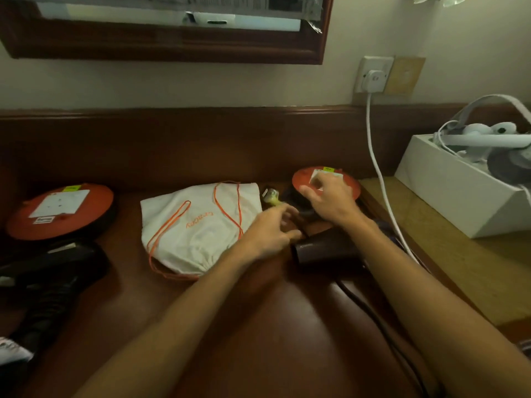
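desk (258, 326) – glossy dark wood; bag (198, 225) – matt white cloth; hair dryer (324, 249) smooth dark plastic.

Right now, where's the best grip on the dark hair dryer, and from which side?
Likely the barrel of the hair dryer, from above, with fingers across its round body. It lies flat on the desk, its mouth toward the white bag and its top side bare. Its handle cannot be made out under the right hand, and its cord trails off toward the near edge.
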Available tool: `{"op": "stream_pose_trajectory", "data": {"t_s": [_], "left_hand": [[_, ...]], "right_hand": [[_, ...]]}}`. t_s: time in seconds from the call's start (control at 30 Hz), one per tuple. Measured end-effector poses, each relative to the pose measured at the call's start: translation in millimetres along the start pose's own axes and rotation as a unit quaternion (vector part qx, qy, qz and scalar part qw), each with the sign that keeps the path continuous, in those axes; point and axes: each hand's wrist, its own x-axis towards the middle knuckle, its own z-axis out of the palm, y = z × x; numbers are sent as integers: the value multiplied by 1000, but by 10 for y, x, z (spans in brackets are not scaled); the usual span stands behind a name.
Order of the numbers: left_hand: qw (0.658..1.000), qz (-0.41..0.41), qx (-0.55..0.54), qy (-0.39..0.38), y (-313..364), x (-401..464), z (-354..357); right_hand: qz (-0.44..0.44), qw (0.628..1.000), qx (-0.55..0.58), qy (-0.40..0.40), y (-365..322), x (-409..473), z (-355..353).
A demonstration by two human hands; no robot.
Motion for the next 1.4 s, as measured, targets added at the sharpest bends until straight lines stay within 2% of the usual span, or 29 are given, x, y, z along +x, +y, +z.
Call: {"op": "stream_pose_trajectory", "data": {"t_s": [0.1, 0.17, 0.23, 0.37, 0.43, 0.57, 0.67, 0.73, 0.8, 0.87, 1.0, 1.1, 1.2, 1.3, 1.4], "left_hand": [[995, 46, 66, -67, -23, -117, 318], [986, 73, 140, -48, -79, -169, 447], [984, 86, 153, -14, -124, -211, 491], [983, 101, 153, 30, -127, -293, 539], [983, 91, 153, 42, -107, -341, 571], [983, 80, 160, 50, -35, -455, 561], [978, 69, 196, 19, 33, -500, 532], [961, 72, 265, -2, 84, -530, 479], [936, 109, 334, 4, 155, -579, 404], [920, 180, 347, 29, 284, -663, 302], [896, 278, 345, 31, 597, -764, 101], [918, 285, 274, 2, 611, -847, -32], [950, 244, 184, 67, 450, -1069, -147], [971, 185, 132, 79, 244, -1286, -196], [984, 152, 66, 72, 4, -1402, -207]], "right_hand": [[40, 998, 16, 39, 308, -544, -289], [62, 996, 5, 63, 441, -960, -402], [91, 993, -36, 65, 533, -1335, -473], [163, 985, -48, -40, 681, -1809, -550], [176, 981, -49, -66, 720, -1912, -587], [143, 979, -104, -103, 696, -1975, -639], [107, 985, -107, -83, 640, -2001, -711], [73, 990, -102, -60, 558, -2002, -804], [40, 993, -100, -53, 424, -1972, -926], [13, 992, -105, -68, 209, -1912, -1073], [-88, 977, -153, -118, -359, -1793, -1294], [-148, 960, -190, -143, -748, -1729, -1302], [-154, 958, -221, -100, -947, -1637, -1295], [-165, 980, -88, -67, -992, -1619, -1222], [-161, 985, 56, -20, -978, -1749, -1155]]}}
